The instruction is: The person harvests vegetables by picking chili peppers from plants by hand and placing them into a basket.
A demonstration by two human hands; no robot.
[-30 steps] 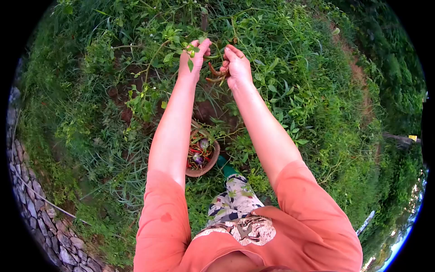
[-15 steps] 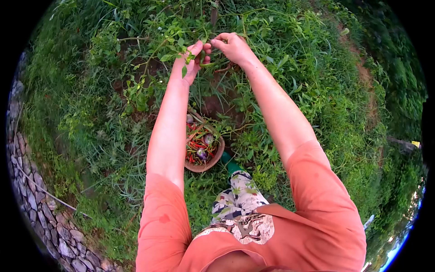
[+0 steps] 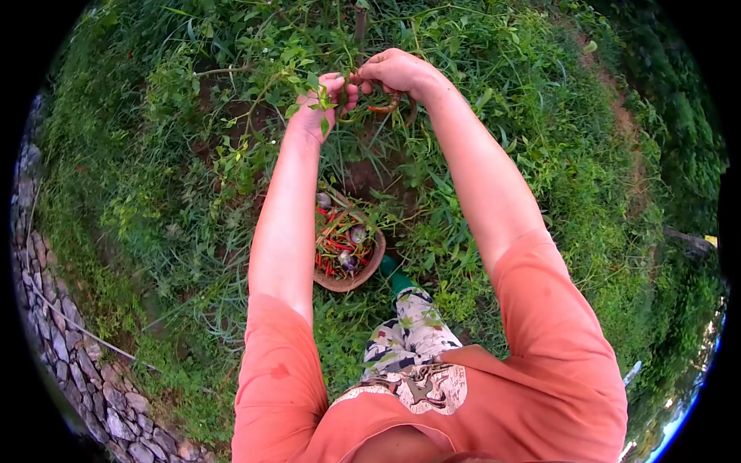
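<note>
My left hand (image 3: pixel 323 104) is closed among the leaves of a chili plant (image 3: pixel 292 58), its fingers curled around a slim green chili pepper (image 3: pixel 345 99). Beside it, at about the same height, my right hand (image 3: pixel 396 72) pinches with thumb and fingertips by the stem. An orange-red chili pepper (image 3: pixel 384 108) sticks out below the right palm, seemingly held by the curled fingers. The fingertips of both hands nearly meet, and leaves partly cover the left ones. Below the hands a round woven basket (image 3: pixel 351 286) holds red and green chili peppers (image 3: pixel 330 245) and several purple-white eggplants (image 3: pixel 358 234).
A wooden stake (image 3: pixel 360 27) stands behind the hands. Dense grass and weeds (image 3: pixel 177 224) surround the plant. A green boot (image 3: pixel 395 274) is close to the basket's right side. A stone wall (image 3: pixel 93 386) curves along the lower left, with a thin pipe or cord (image 3: pixel 89 332) beside it.
Both hands have shifted slightly, the right one upward and to the right. The orange-red chili pepper under the right palm shows more plainly now. The basket stays put.
</note>
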